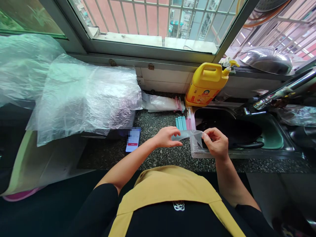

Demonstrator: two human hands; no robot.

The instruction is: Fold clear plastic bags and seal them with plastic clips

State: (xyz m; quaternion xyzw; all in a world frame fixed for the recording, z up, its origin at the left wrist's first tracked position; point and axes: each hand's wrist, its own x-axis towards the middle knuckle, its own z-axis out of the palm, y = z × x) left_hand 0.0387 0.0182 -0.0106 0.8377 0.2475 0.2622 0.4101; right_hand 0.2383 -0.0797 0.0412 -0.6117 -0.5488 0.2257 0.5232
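1. Both hands are pinching a small clear plastic bag (pixel 189 135) over the front edge of the speckled countertop (pixel 158 154), right by the sink's left rim.
2. Left hand (pixel 166 137) grips the bag's left end, right hand (pixel 217 143) nips the right end, stretched between them.
3. Teal and pink sealing clips (pixel 184 123) lie just behind the bag.
4. Yellow detergent jug (pixel 206 84) stands at the back edge; a phone (pixel 133 140) lies left of the hands.
5. Dark wok (pixel 232 131) sits in the sink (pixel 271 135).

Bright daylight from the window (pixel 153 23), dim foreground, wide-angle bending at edges
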